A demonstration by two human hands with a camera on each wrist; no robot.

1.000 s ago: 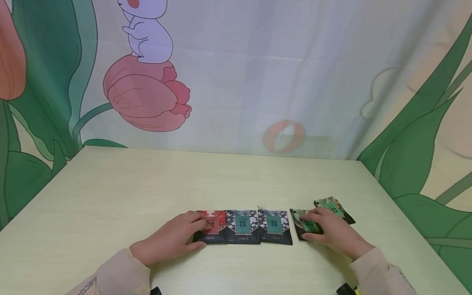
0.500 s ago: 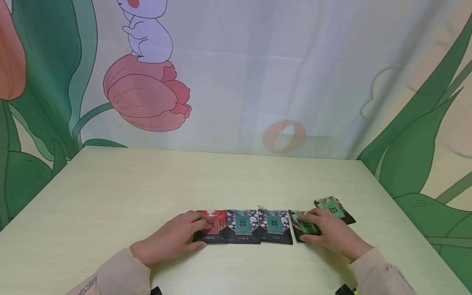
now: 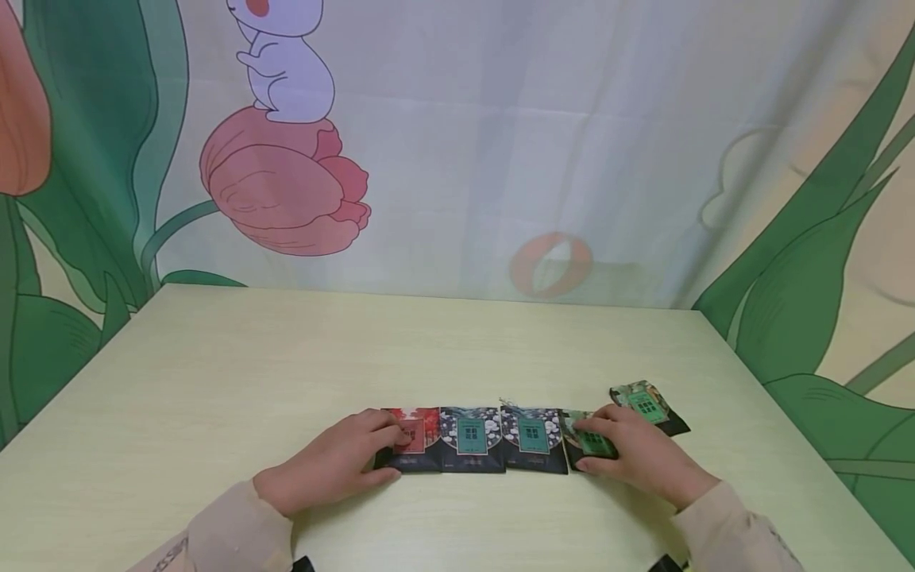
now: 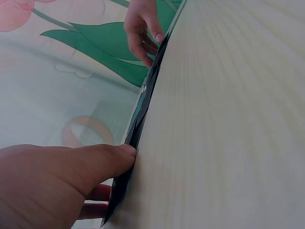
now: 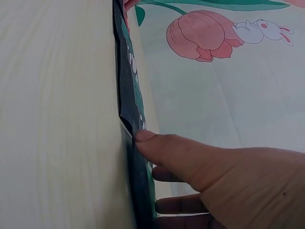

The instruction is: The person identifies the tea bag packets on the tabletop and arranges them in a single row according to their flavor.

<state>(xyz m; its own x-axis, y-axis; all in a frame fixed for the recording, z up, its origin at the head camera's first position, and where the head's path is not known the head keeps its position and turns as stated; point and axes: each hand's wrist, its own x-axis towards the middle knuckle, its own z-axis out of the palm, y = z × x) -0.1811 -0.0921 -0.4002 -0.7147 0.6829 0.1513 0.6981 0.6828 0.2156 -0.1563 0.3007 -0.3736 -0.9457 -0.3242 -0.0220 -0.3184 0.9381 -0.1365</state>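
Observation:
Flat dark sachets form a row on the table. My left hand (image 3: 346, 459) rests on the red-topped sachet (image 3: 423, 461) at the left end, its thumb by the near edge. Two blue-and-white floral sachets with teal labels, the left one (image 3: 472, 463) and the right one (image 3: 534, 461), lie beside it. At the row's right end, my right hand (image 3: 639, 453) rests on a green-labelled sachet (image 3: 595, 443), partly covering it. The right wrist view shows the thumb (image 5: 164, 145) touching that sachet's near edge, close to where it meets its neighbour.
Another green-labelled sachet (image 3: 650, 407) lies tilted behind my right hand, apart from the row. The pale wooden table (image 3: 322, 349) ends at a printed curtain (image 3: 443, 159) with a rabbit and tulips. A dark object (image 3: 666, 563) shows at my right cuff.
My right hand has slid the green-labelled sachet left, closing the gap to the floral sachet beside it. My left hand and the other sachets have stayed in place.

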